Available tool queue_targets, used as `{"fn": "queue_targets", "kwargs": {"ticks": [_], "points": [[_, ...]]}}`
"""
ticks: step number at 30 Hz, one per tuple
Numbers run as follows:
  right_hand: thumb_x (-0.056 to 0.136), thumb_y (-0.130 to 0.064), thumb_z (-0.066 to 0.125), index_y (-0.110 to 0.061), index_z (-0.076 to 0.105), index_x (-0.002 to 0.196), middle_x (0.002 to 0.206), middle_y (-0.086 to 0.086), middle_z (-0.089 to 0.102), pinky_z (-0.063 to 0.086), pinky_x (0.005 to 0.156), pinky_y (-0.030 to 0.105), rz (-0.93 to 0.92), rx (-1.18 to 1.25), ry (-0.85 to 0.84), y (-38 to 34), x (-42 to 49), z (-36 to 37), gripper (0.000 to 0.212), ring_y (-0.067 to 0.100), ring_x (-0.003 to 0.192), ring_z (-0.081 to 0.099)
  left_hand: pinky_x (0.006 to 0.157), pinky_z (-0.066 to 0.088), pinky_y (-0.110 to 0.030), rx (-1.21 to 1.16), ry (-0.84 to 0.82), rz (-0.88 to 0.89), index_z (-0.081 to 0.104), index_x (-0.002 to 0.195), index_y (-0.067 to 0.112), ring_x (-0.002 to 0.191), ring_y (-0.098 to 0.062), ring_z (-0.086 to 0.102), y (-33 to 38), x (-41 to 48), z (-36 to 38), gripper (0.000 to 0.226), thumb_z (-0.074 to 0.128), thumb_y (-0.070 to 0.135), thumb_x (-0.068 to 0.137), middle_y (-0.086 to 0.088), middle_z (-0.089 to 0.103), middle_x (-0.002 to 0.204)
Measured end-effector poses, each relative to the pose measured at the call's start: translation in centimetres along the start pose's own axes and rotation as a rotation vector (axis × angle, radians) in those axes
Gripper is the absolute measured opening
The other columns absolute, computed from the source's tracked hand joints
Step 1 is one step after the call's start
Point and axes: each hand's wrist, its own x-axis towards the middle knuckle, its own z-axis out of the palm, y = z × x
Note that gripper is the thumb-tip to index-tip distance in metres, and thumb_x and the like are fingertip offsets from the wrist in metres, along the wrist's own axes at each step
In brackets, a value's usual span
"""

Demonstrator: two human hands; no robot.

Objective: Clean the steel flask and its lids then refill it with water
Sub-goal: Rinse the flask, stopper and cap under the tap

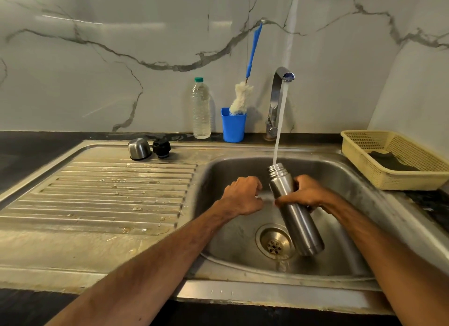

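Note:
The steel flask [297,218] hangs tilted over the sink basin [228,175], its open threaded mouth up under the running stream from the tap [279,92]. My right hand [305,192] grips the flask's upper body. My left hand [243,195] hovers just left of the flask with fingers curled, holding nothing that I can see. On the drainboard behind stand the steel cup lid [139,149] and the black stopper lid [161,147], side by side.
A clear plastic water bottle [201,109] and a blue cup [233,125] holding a blue-handled bottle brush [243,97] stand by the wall. A yellow basket [398,160] with a dark cloth sits right of the sink. The ribbed drainboard [109,196] is wet.

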Motion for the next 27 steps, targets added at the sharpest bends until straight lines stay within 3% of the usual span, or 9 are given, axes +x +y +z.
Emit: {"fn": "queue_targets", "kwargs": {"ticks": [4, 8, 12, 16, 18, 20, 23, 27], "points": [[0.061, -0.044, 0.092, -0.014, 0.05, 0.128, 0.111, 0.009, 0.064, 0.059, 0.078, 0.04, -0.079, 0.06, 0.164, -0.8, 0.8, -0.2, 0.085, 0.021, 0.088, 0.066, 0.098, 0.054, -0.041, 0.029, 0.009, -0.007, 0.059, 0.126, 0.018, 0.111, -0.018, 0.061, -0.1, 0.2, 0.0, 0.042, 0.075, 0.024, 0.088, 0.0, 0.064, 0.122], [0.063, -0.036, 0.093, -0.012, 0.05, 0.125, 0.107, 0.01, 0.063, 0.053, 0.067, 0.032, -0.051, -0.01, 0.137, -0.7, 0.8, 0.4, 0.079, 0.019, 0.082, 0.063, 0.097, 0.055, -0.042, 0.031, 0.022, -0.014, 0.06, 0.123, 0.019, 0.11, -0.018, 0.062, -0.3, 0.3, 0.1, 0.04, 0.075, 0.024, 0.086, 0.001, 0.065, 0.119], [0.063, -0.036, 0.093, -0.013, 0.058, 0.12, 0.111, 0.008, 0.067, 0.051, 0.077, 0.032, -0.152, 0.008, 0.271, -1.0, 1.1, 0.0, 0.071, 0.02, 0.088, 0.063, 0.098, 0.054, -0.042, 0.059, 0.031, -0.003, 0.06, 0.125, 0.019, 0.112, -0.018, 0.06, -0.5, 0.5, 0.1, 0.041, 0.074, 0.025, 0.087, 0.001, 0.064, 0.122], [0.065, -0.032, 0.092, -0.012, 0.057, 0.118, 0.112, 0.009, 0.066, 0.047, 0.071, 0.027, -0.138, -0.066, 0.218, -1.0, 0.8, 0.8, 0.067, 0.017, 0.085, 0.06, 0.097, 0.055, -0.042, 0.056, 0.039, -0.005, 0.06, 0.122, 0.02, 0.111, -0.018, 0.061, -0.6, 0.7, 0.3, 0.039, 0.074, 0.026, 0.086, 0.001, 0.064, 0.12], [0.065, -0.032, 0.093, -0.016, 0.059, 0.116, 0.106, 0.005, 0.067, 0.045, 0.066, 0.023, -0.203, -0.04, 0.283, -1.3, 0.8, 0.6, 0.064, 0.012, 0.08, 0.059, 0.097, 0.054, -0.042, 0.066, 0.035, -0.002, 0.06, 0.122, 0.021, 0.112, -0.018, 0.061, -0.8, 0.8, 0.4, 0.04, 0.074, 0.027, 0.086, 0.002, 0.063, 0.121], [0.064, -0.032, 0.093, -0.017, 0.06, 0.117, 0.103, 0.001, 0.066, 0.049, 0.07, 0.025, -0.231, 0.019, 0.335, -1.6, 0.9, 0.3, 0.063, 0.013, 0.083, 0.061, 0.099, 0.053, -0.043, 0.078, 0.042, -0.005, 0.06, 0.123, 0.022, 0.113, -0.018, 0.06, -0.9, 0.9, 0.3, 0.041, 0.074, 0.028, 0.085, 0.002, 0.063, 0.122], [0.062, -0.035, 0.093, -0.014, 0.058, 0.119, 0.114, 0.008, 0.067, 0.056, 0.086, 0.036, -0.153, -0.077, 0.262, -1.1, 1.0, 0.7, 0.07, 0.021, 0.094, 0.064, 0.099, 0.052, -0.044, 0.071, 0.041, -0.009, 0.06, 0.122, 0.023, 0.113, -0.019, 0.059, -1.0, 0.9, 0.4, 0.039, 0.073, 0.028, 0.085, 0.003, 0.063, 0.122], [0.062, -0.035, 0.094, -0.016, 0.058, 0.12, 0.113, 0.007, 0.067, 0.055, 0.085, 0.036, -0.196, -0.008, 0.343, -0.9, 1.0, 0.0, 0.071, 0.021, 0.093, 0.064, 0.099, 0.053, -0.044, 0.089, 0.045, -0.01, 0.061, 0.123, 0.023, 0.114, -0.018, 0.06, -1.1, 1.0, 0.3, 0.04, 0.072, 0.028, 0.085, 0.004, 0.064, 0.123]]}}
